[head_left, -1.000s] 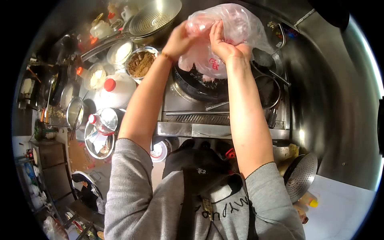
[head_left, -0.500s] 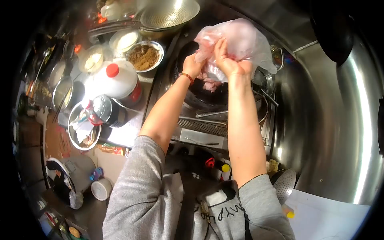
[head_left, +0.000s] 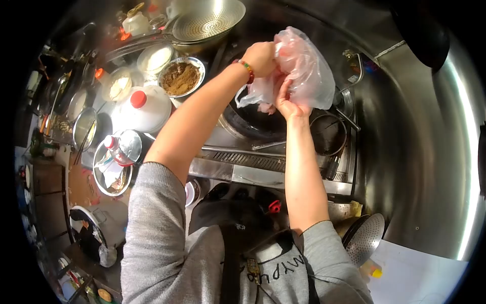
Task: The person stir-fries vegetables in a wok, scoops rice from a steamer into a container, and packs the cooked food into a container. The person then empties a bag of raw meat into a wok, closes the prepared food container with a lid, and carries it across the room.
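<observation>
Head view: white jug (head_left: 144, 109) and brown spice bowl (head_left: 178, 78) sat left of the wok (head_left: 253, 119). Left hand (head_left: 260, 58) clenched the plastic bag (head_left: 304, 68) top, holding it inverted above the wok; right hand (head_left: 288, 101) fingers pinched its underside, probably to squeeze contents out.

We raise both arms forward, sleeves pushed up; left hand (head_left: 260, 58) fisted high, right hand (head_left: 287, 101) below, fingers apparently pinching upward.

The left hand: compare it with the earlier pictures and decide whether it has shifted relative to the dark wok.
Yes. The left hand has risen from the bag's mouth just above the wok to grip the plastic bag higher, farther from the wok.
</observation>
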A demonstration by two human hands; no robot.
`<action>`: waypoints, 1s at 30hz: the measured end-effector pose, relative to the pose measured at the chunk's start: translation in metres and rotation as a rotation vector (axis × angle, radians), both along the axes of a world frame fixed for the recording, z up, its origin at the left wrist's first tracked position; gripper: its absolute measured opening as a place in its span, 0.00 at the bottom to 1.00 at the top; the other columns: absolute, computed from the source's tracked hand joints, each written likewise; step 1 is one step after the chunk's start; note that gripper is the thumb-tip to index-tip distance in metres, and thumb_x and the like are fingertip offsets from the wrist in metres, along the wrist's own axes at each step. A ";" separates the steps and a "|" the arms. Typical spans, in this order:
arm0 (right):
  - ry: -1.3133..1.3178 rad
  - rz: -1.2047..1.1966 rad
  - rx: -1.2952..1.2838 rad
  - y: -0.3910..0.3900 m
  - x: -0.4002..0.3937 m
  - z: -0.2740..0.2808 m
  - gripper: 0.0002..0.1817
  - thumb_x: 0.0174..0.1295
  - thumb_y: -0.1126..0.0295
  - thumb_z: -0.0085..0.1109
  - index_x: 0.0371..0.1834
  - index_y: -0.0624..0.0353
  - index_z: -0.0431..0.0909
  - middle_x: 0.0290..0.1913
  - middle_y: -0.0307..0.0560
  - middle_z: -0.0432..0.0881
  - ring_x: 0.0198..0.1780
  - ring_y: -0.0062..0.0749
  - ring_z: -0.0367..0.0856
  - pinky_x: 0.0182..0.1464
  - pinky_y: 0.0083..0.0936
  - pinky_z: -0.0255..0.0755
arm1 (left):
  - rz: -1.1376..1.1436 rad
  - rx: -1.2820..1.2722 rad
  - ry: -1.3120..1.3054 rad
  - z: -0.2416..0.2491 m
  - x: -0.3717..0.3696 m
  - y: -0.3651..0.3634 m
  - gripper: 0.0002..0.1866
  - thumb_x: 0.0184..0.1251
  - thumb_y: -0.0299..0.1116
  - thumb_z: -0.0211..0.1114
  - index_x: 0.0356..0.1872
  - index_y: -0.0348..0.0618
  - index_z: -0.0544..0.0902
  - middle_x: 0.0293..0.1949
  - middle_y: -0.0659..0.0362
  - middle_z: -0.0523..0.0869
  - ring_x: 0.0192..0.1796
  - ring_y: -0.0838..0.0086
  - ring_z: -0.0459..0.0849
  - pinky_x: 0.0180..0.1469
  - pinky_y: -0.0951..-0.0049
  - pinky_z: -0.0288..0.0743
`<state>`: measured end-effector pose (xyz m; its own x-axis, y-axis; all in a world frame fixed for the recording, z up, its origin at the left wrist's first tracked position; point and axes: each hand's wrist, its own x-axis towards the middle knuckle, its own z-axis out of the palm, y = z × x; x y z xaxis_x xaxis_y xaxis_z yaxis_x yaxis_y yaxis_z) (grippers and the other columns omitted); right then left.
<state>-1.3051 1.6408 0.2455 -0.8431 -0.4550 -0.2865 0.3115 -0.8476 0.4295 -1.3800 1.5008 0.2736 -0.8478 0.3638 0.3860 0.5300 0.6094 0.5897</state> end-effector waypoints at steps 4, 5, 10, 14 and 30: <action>-0.041 0.102 -0.238 -0.006 0.009 0.030 0.25 0.41 0.71 0.61 0.46 0.70 0.69 0.43 0.55 0.73 0.40 0.39 0.76 0.37 0.31 0.78 | -0.056 -0.114 0.032 0.021 -0.003 0.007 0.14 0.43 0.32 0.63 0.32 0.36 0.77 0.31 0.45 0.81 0.39 0.53 0.79 0.39 0.61 0.73; -0.054 0.105 -0.233 -0.007 0.010 0.033 0.25 0.41 0.71 0.61 0.46 0.70 0.69 0.43 0.55 0.73 0.40 0.39 0.76 0.37 0.31 0.78 | -0.052 -0.165 0.059 0.024 -0.009 0.009 0.14 0.43 0.32 0.63 0.32 0.36 0.77 0.31 0.46 0.81 0.39 0.54 0.79 0.40 0.61 0.73; 0.012 0.052 -0.246 -0.011 0.017 0.049 0.24 0.41 0.72 0.60 0.45 0.68 0.71 0.43 0.54 0.72 0.40 0.38 0.75 0.37 0.31 0.78 | -0.066 -0.182 0.135 0.053 0.003 0.004 0.16 0.45 0.35 0.63 0.34 0.36 0.75 0.31 0.47 0.81 0.38 0.53 0.79 0.38 0.61 0.73; 0.027 -0.055 -0.232 -0.012 0.018 0.049 0.22 0.42 0.73 0.57 0.44 0.67 0.72 0.43 0.54 0.71 0.39 0.38 0.74 0.37 0.31 0.79 | -0.046 -0.028 0.222 0.042 -0.009 -0.004 0.16 0.48 0.37 0.62 0.34 0.36 0.73 0.28 0.47 0.80 0.35 0.52 0.78 0.37 0.59 0.73; 0.221 0.123 -0.064 -0.019 0.019 0.108 0.17 0.38 0.73 0.58 0.36 0.63 0.74 0.32 0.44 0.71 0.37 0.33 0.72 0.38 0.32 0.77 | -0.040 -0.080 0.552 0.099 0.013 -0.047 0.10 0.55 0.26 0.44 0.35 0.29 0.67 0.24 0.45 0.79 0.30 0.53 0.79 0.33 0.59 0.71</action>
